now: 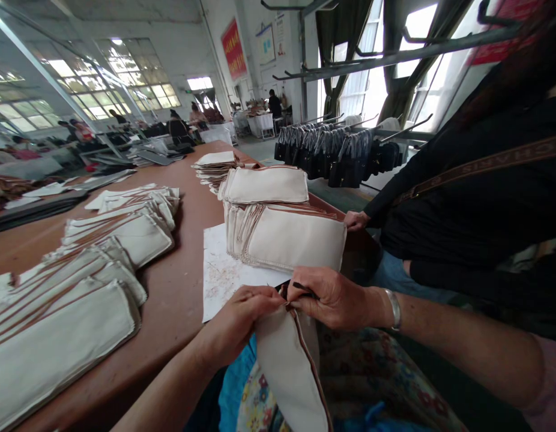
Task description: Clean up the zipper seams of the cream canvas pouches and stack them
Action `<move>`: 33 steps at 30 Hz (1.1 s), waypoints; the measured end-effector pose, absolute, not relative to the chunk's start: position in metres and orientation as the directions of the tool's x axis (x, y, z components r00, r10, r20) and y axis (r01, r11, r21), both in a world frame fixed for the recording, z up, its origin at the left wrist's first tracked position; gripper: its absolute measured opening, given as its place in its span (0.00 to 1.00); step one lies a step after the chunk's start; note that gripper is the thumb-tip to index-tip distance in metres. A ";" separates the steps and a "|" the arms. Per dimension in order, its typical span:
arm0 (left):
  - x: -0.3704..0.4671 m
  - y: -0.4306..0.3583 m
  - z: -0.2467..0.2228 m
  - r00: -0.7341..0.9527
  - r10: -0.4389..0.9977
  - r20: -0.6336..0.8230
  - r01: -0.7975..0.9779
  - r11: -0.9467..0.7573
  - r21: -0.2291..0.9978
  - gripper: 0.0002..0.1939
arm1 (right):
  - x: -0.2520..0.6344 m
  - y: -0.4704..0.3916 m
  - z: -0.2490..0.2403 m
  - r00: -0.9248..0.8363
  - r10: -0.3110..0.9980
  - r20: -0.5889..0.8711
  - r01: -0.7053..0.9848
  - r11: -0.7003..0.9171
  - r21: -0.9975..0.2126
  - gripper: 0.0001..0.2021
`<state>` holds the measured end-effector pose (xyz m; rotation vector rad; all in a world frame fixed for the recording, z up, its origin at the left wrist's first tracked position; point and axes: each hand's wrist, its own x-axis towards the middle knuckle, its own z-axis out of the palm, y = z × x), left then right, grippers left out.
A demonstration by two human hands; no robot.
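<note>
A cream fabric piece with brown edging (284,366) hangs over my lap, its top corner pinched between both hands. My left hand (248,315) is closed on the corner from the left. Close beside it, my right hand (329,297) is closed on the same corner, with a small dark tool, only partly visible, sticking out of its fingers. Just beyond my hands, a stack of similar cream pieces (296,237) rests on a white sheet (219,276) scattered with small brown scraps.
The brown table (183,258) carries more overlapping cream pieces (80,312) on the left and a smaller pile (215,159) farther back. At the right stands a person in black (476,198), one hand (356,220) at the stack's edge. Black bags (345,159) hang on a rack behind.
</note>
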<state>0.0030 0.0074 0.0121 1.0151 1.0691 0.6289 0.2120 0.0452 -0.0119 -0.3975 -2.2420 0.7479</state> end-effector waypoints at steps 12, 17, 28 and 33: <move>0.009 -0.001 0.008 0.394 0.807 -0.439 0.074 0.449 0.891 0.18 | 0.222 0.038 -0.024 -0.745 0.167 0.646 0.134 0.986 -0.101 0.09; 0.006 -0.003 0.019 0.433 0.829 -0.354 0.270 0.255 0.928 0.16 | 0.226 0.032 -0.016 -0.686 0.643 0.341 0.028 0.491 -0.871 0.15; 0.015 -0.003 0.037 0.451 0.882 -0.136 0.571 -0.168 0.803 0.08 | 0.225 0.060 0.017 -0.880 0.474 0.027 0.148 0.329 -0.933 0.15; 0.013 0.002 0.038 0.490 0.854 -0.173 0.480 -0.099 0.872 0.10 | 0.223 0.055 0.014 -0.857 0.497 0.132 0.112 0.430 -0.896 0.08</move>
